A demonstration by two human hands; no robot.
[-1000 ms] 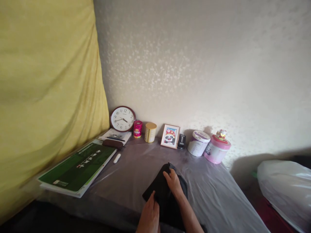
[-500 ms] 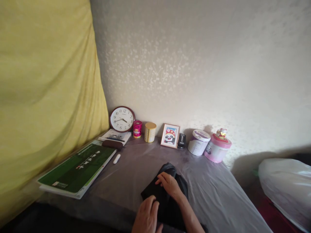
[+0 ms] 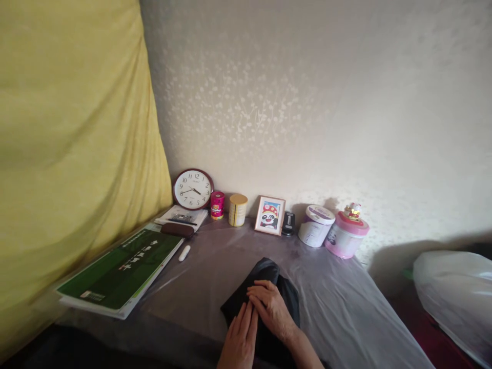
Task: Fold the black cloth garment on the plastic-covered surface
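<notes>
A bundle of black cloth (image 3: pixel 265 270) lies folded near the front of the table, its lower part hidden under my forearm and hands. On its left side my left hand (image 3: pixel 243 333) rests flat, fingers stretched out and pointing away from me. My right hand (image 3: pixel 272 308) lies across the middle of the cloth, its fingers extended toward the left. The fingertips of both hands meet on the fabric. Neither hand grips anything that I can see.
Left on the grey-covered table (image 3: pixel 215 266) are a large green book (image 3: pixel 126 266), a brown case (image 3: pixel 177 230) and a white oval object (image 3: pixel 184 253). Along the wall stand a clock (image 3: pixel 193 189), a pink can (image 3: pixel 217 205), a yellow-lidded tin (image 3: pixel 238 210), a framed panda picture (image 3: pixel 269 215) and two tubs (image 3: pixel 315 228).
My left hand has moved forward and flattened onto the cloth. My right hand's curled fingers have straightened and shifted slightly nearer me. The cloth has barely moved.
</notes>
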